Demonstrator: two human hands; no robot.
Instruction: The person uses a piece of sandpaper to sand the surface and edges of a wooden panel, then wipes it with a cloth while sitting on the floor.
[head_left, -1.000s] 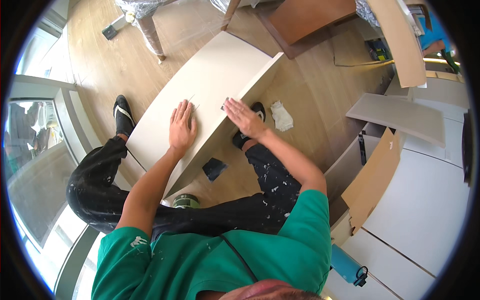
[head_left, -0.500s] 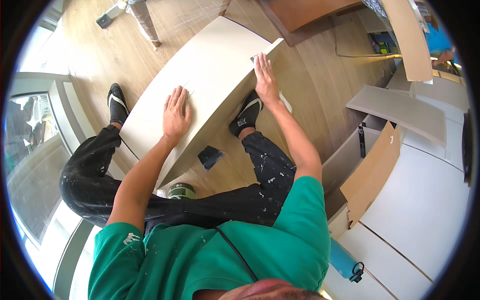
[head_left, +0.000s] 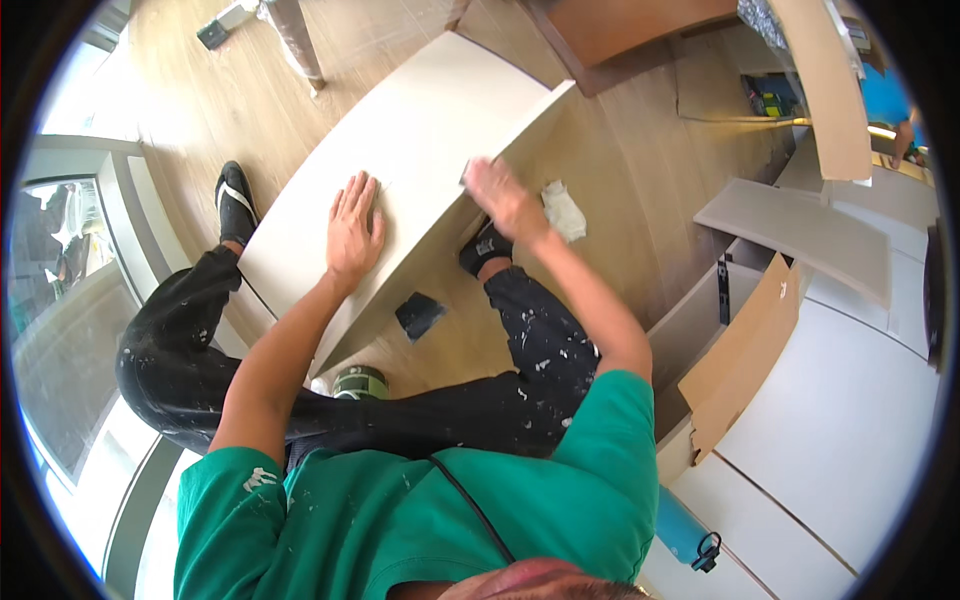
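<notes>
A long cream-white panel-like piece of furniture [head_left: 400, 120] lies between my legs, with a raised lip at its far right end. My left hand [head_left: 354, 230] rests flat on its top, fingers stretched out and holding nothing. At the right-hand edge of the piece, my right hand [head_left: 503, 197] is closed and blurred by motion. A small dark edge of what looks like sandpaper [head_left: 465, 172] shows at its fingertips; the rest is hidden under the hand. On the floor near the piece's side lies a black square sheet [head_left: 419, 316], much like sandpaper.
A crumpled white cloth [head_left: 564, 211] lies on the wooden floor right of my hand. A green tin [head_left: 360, 382] stands between my legs. To the right are an open drawer, torn cardboard [head_left: 740, 350], loose panels and a blue bottle [head_left: 683, 525]. Another person's arm shows far right.
My right hand has slid along the edge toward me and left, from near the far lip, uncovering the white cloth. My left hand has stayed in place.
</notes>
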